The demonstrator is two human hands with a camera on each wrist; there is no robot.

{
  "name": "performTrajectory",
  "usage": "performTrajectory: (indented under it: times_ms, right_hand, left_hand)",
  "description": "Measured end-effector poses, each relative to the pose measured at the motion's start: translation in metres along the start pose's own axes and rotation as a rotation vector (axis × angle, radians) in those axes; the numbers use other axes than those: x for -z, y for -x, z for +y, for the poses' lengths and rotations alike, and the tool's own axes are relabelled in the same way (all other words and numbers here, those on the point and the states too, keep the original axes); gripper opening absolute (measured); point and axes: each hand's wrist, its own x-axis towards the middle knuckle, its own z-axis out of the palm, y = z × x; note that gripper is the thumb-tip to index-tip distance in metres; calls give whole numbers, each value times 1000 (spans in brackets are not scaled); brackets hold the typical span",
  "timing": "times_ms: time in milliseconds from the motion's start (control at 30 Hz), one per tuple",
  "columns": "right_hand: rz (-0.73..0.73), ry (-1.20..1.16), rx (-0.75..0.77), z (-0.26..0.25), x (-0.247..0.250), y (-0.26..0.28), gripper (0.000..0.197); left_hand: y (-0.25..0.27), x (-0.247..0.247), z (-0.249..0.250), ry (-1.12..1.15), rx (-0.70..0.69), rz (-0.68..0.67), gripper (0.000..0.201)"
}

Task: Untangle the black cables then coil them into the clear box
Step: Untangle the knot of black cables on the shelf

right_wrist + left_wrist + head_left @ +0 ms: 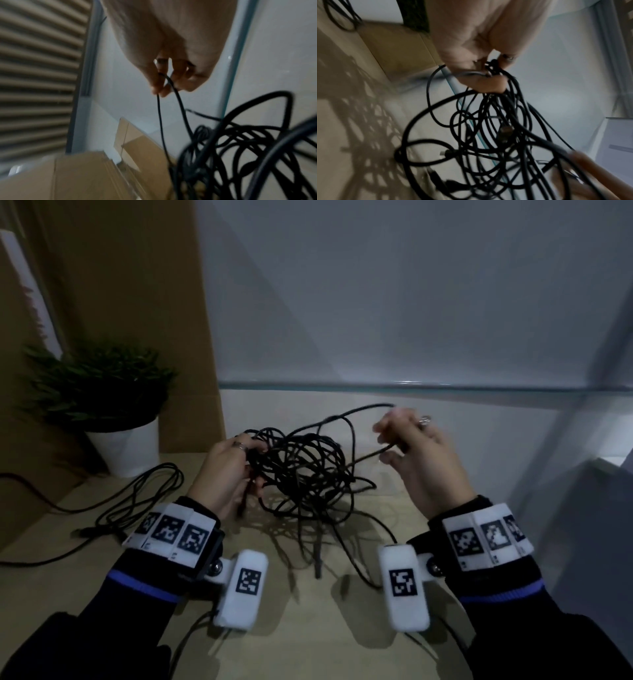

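Observation:
A tangled bundle of black cables [305,474] hangs above the wooden table [51,549], held up between both hands. My left hand [233,470] grips the bundle's left side, its fingers curled round several strands [494,70]. My right hand [407,446] is raised to the right and pinches a single thin cable [164,86] drawn out of the tangle. One cable loop [359,409] arcs over towards that hand. Cable ends with plugs [447,154] dangle below. The clear box [411,386] stands just behind the tangle, its rim level with my right hand.
A separate black cable [137,501] lies coiled loosely on the table at the left. A potted green plant [102,398] in a white pot stands at the back left beside a brown cardboard panel [144,302]. A white object [609,463] sits at far right.

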Motion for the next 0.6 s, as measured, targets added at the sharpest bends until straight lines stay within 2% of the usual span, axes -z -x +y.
performTrajectory:
  times_ms: [67,100,200,233,300,367,433,533,600]
  right_hand:
    - [51,-216,-58,-4,5,-3,23]
    - [59,-201,-81,-4,7,-4,22]
    - [14,52,-114,2,10,-3,22]
    - [-6,62,-94,2,9,-3,24]
    - [17,-97,9,-2,5,-3,24]
    - [135,-334,122,-10,8,-5,24]
    - [289,-477,167,-15,18,-8,24]
    - [478,-430,121,-16,31,-10,20]
    - [522,-310,123,-15,31,-11,20]
  left_hand:
    - [-5,7,0,23,12,53,26]
    - [-8,10,0,14,14,67,27]
    - [-14,16,-3,-59,36,111,29]
    - [-15,17,-3,-68,44,124,30]
    - [-18,20,-4,-73,42,129,30]
    - [-19,21,-5,-117,34,139,31]
    - [-22,23,-7,-88,53,168,30]
    - [-29,28,-9,87,146,181,30]
    - [-30,27,-10,134,181,173,29]
